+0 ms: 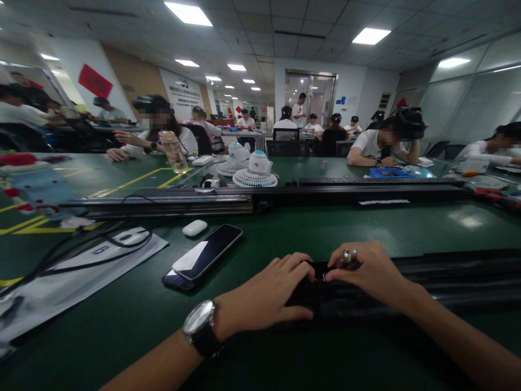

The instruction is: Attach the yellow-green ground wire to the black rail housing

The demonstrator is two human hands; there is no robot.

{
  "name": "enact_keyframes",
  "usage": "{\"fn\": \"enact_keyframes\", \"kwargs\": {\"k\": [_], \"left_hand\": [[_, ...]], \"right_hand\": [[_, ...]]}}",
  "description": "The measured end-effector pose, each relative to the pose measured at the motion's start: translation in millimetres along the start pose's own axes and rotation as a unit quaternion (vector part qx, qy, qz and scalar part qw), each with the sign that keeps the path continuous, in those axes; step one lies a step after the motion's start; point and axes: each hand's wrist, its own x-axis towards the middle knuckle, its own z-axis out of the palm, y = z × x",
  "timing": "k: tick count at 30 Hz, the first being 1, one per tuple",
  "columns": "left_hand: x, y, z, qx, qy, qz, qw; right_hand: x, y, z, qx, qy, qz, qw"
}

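A long black bar (456, 279) lies on the green table in front of me and runs off to the right. My left hand (277, 290), with a watch (200, 320) on its wrist, is closed over the bar's left end, thumb on the near side and fingers on the far side. My right hand (366, 266), wearing rings (346, 255), reaches over the bar close to the left fingertips. Its thumb and fingers are pinched at a small shiny spot on the bar's end. What sits in that pinch is too small and dark to make out.
Two stacked phones (207, 255) and a white earbud case (194, 228) lie at left, near a white bag (81, 277) with black cables over it. Farther back are long dark rails (366, 193), white fans (256, 169) and a blue tray (391, 172). Several people sit beyond.
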Motion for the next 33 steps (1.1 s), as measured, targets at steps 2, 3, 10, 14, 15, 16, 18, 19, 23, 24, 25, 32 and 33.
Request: {"fn": "enact_keyframes", "kwargs": {"k": [2, 3, 10, 14, 15, 16, 18, 19, 23, 24, 25, 32, 33], "left_hand": [[-0.1, -0.3, 0.1, -0.002, 0.003, 0.001, 1.000], [-0.1, -0.4, 0.3, -0.003, 0.005, 0.001, 1.000], [0.0, -1.6, 2.3, -0.003, 0.013, 0.008, 1.000], [0.6, -1.2, 2.6, -0.001, 0.012, 0.005, 1.000], [0.7, -1.1, 2.6, 0.000, 0.009, 0.004, 1.000], [0.8, -1.1, 2.6, 0.000, 0.007, 0.003, 1.000], [0.8, -1.3, 2.7, 0.000, 0.005, 0.004, 1.000], [0.7, -1.4, 2.6, -0.001, 0.005, 0.004, 1.000], [0.2, -1.7, 1.9, -0.001, 0.004, 0.006, 1.000], [0.2, -1.7, 1.8, -0.002, 0.006, 0.008, 1.000], [0.2, -1.7, 1.8, -0.002, 0.008, 0.010, 1.000], [0.2, -2.7, 3.3, 0.001, 0.010, 0.009, 1.000], [0.1, -2.9, 3.4, 0.001, 0.011, 0.009, 1.000]], "right_hand": [[0.2, -0.4, -0.3, -0.005, 0.003, -0.006, 1.000], [0.3, -0.5, -0.5, -0.008, 0.002, -0.007, 1.000], [-0.8, 1.4, -0.5, -0.015, -0.016, -0.011, 1.000], [-0.1, 2.2, 0.6, -0.019, -0.013, -0.017, 1.000], [0.4, 2.4, 0.5, -0.021, -0.013, -0.021, 0.999], [0.8, 2.6, 0.1, -0.021, -0.016, -0.027, 0.999], [1.7, 2.7, -1.9, -0.016, -0.036, -0.045, 0.998], [1.9, 2.6, -3.3, -0.012, -0.049, -0.056, 0.997], [1.7, 1.8, -8.9, -0.006, -0.034, -0.053, 0.998], [1.5, 1.6, -9.6, -0.004, -0.017, -0.039, 0.999], [1.5, 1.6, -9.9, 0.000, -0.004, -0.021, 1.000], [4.6, 2.8, -10.7, -0.006, -0.026, 0.067, 0.997], [5.2, 2.6, -11.2, -0.018, -0.032, 0.068, 0.997]]}}
